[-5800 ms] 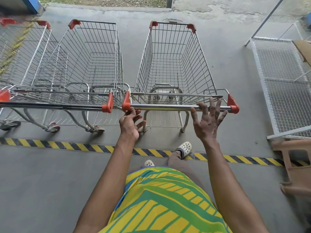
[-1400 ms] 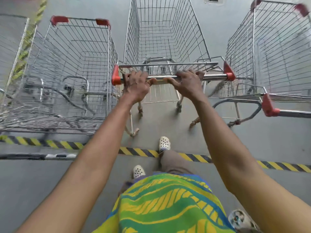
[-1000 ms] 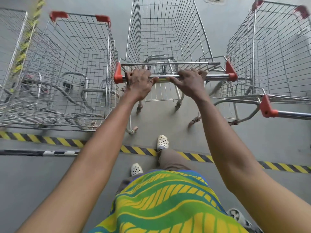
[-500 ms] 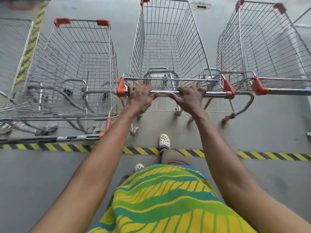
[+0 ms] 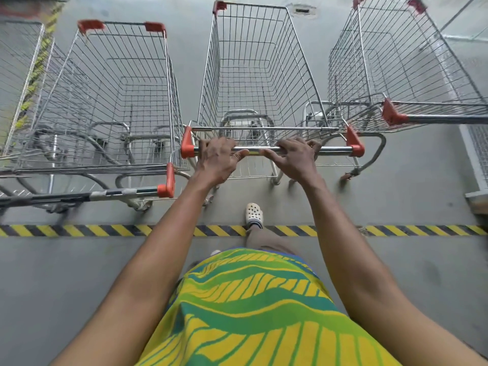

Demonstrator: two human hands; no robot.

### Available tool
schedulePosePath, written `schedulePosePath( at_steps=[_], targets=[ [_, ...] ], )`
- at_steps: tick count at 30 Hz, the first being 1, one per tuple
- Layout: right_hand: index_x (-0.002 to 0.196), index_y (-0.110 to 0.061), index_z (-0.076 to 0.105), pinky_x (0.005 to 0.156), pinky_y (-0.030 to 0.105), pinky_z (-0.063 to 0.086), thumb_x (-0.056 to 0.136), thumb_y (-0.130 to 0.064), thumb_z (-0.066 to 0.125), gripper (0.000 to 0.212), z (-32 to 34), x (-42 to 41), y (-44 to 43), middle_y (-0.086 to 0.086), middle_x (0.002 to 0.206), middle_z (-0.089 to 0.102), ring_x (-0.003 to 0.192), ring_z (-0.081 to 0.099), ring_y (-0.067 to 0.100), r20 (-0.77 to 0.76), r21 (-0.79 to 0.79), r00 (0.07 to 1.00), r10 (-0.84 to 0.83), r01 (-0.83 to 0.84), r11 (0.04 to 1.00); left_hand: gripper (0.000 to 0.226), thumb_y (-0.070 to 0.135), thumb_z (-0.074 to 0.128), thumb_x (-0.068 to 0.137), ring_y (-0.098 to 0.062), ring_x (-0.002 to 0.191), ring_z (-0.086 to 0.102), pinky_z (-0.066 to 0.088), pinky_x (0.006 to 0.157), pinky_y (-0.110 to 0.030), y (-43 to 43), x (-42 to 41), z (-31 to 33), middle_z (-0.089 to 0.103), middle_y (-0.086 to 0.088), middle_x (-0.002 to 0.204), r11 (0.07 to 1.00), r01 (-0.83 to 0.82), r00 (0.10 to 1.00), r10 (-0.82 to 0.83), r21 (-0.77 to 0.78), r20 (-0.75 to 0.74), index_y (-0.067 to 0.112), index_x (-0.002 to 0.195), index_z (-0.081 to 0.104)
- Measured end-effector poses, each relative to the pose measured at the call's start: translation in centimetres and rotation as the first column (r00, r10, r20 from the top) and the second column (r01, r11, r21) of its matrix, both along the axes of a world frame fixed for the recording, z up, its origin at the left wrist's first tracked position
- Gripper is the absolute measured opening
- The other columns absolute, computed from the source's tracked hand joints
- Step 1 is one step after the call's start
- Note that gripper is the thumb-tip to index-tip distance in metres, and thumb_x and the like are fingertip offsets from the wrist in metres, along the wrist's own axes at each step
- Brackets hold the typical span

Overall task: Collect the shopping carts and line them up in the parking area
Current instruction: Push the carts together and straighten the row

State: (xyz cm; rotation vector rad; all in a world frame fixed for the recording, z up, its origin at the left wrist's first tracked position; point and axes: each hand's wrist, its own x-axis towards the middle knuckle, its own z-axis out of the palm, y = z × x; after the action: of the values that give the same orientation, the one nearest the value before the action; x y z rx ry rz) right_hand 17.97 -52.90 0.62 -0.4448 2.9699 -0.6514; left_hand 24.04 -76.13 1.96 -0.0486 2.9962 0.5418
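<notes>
A wire shopping cart (image 5: 253,75) with orange corner caps stands straight ahead of me. My left hand (image 5: 219,159) and my right hand (image 5: 295,157) both grip its steel handle bar (image 5: 332,148), close together near the middle. A second cart (image 5: 111,96) is parked to its left, with its handle (image 5: 126,192) nearer to me. A third cart (image 5: 390,62) stands to the right, its handle (image 5: 443,118) reaching the right edge. All three baskets are empty and lie beyond the yellow-black floor stripe (image 5: 105,230).
Another cart's wire side (image 5: 15,75) shows at the far left. A white mesh rack (image 5: 475,154) stands at the right edge. The floor is grey concrete, with a small drain cover (image 5: 302,9) at the back. My foot in a white clog (image 5: 254,213) stands past the stripe.
The cart I hold has come nearer to me and sits squarer between its neighbours. The right cart's handle now lies level with it. Both hands keep the same grip.
</notes>
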Motion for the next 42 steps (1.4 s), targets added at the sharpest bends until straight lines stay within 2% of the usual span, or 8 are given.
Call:
schedulePosePath(
  at_steps=[5,11,16,21,26,34,39,42],
  targets=[
    [0.097,-0.021,0.073,0.097,0.048,0.034,0.089,-0.074,0.056,0.056,0.6,1.3,0.4,0.001,0.099,0.073,0.106,0.058,0.025,-0.015,0.002,1.000,0.009,-0.009,1.000,0.054,0.063,0.034,0.101,-0.026,0.114,0.049,0.022,0.100,-0.042,0.5,1.1,0.0,0.064,-0.008,0.118,1.000,-0.005,1.000,0.005,0.004,0.019,0.019,0.116,0.062],
    [0.093,-0.025,0.073,0.096,0.051,0.032,0.081,-0.087,0.038,0.072,1.2,2.4,0.8,-0.003,0.098,0.071,0.106,0.059,0.021,0.003,0.008,1.000,-0.004,0.003,1.000,0.056,0.063,0.031,0.101,-0.026,0.109,0.049,0.023,0.098,-0.042,1.1,2.0,0.0,0.063,-0.008,0.116,1.000,-0.008,1.000,0.008,0.004,0.027,0.018,0.117,0.061],
    [0.094,-0.028,0.071,0.087,0.041,0.019,0.078,-0.091,0.026,0.079,1.4,2.9,1.0,-0.006,0.101,0.072,0.106,0.056,0.018,0.017,0.052,1.000,0.008,-0.009,0.999,0.056,0.063,0.032,0.102,-0.026,0.109,0.050,0.022,0.100,-0.042,1.4,2.4,0.0,0.064,-0.009,0.115,1.000,-0.002,1.000,0.001,0.015,0.029,0.018,0.116,0.063],
    [0.090,-0.026,0.070,0.093,0.047,0.030,0.078,-0.092,0.028,0.079,1.0,3.7,1.6,-0.005,0.098,0.071,0.102,0.056,0.019,0.004,0.022,1.000,0.011,-0.011,1.000,0.054,0.063,0.032,0.102,-0.024,0.103,0.049,0.021,0.094,-0.039,1.8,3.3,0.0,0.063,-0.006,0.110,1.000,0.003,1.000,-0.003,0.018,0.021,0.019,0.108,0.061],
    [0.091,-0.021,0.073,0.087,0.036,0.028,0.078,-0.090,0.036,0.079,0.5,4.7,1.9,-0.002,0.098,0.073,0.102,0.057,0.023,-0.016,-0.008,1.000,-0.005,0.005,1.000,0.057,0.065,0.031,0.101,-0.026,0.108,0.050,0.023,0.101,-0.044,2.0,4.2,-0.3,0.063,-0.006,0.113,1.000,-0.005,0.999,0.004,0.021,0.034,0.017,0.107,0.061],
    [0.086,-0.023,0.070,0.091,0.046,0.037,0.081,-0.087,0.042,0.070,0.2,6.2,2.5,-0.003,0.095,0.072,0.100,0.057,0.023,-0.038,-0.042,0.999,-0.013,0.011,0.999,0.055,0.065,0.031,0.101,-0.026,0.109,0.050,0.024,0.099,-0.045,2.4,5.5,-0.5,0.064,-0.006,0.115,0.999,0.003,1.000,-0.005,0.045,0.027,0.019,0.110,0.061],
    [0.085,-0.021,0.069,0.088,0.043,0.036,0.080,-0.087,0.041,0.072,0.2,6.6,2.4,-0.001,0.093,0.070,0.099,0.056,0.023,-0.038,-0.047,0.999,-0.016,0.014,0.999,0.055,0.064,0.032,0.101,-0.026,0.109,0.050,0.025,0.099,-0.044,2.2,5.6,-0.2,0.063,-0.006,0.113,0.998,0.012,0.999,-0.015,0.057,0.042,0.019,0.109,0.060],
    [0.086,-0.020,0.069,0.081,0.035,0.027,0.080,-0.087,0.041,0.073,0.1,6.5,2.4,-0.001,0.094,0.071,0.100,0.056,0.024,-0.046,-0.038,0.999,-0.009,0.007,0.999,0.052,0.064,0.032,0.101,-0.025,0.106,0.049,0.024,0.099,-0.044,2.2,5.6,0.0,0.062,-0.006,0.110,0.999,0.017,0.999,-0.019,0.049,0.046,0.019,0.105,0.059]
  ],
)
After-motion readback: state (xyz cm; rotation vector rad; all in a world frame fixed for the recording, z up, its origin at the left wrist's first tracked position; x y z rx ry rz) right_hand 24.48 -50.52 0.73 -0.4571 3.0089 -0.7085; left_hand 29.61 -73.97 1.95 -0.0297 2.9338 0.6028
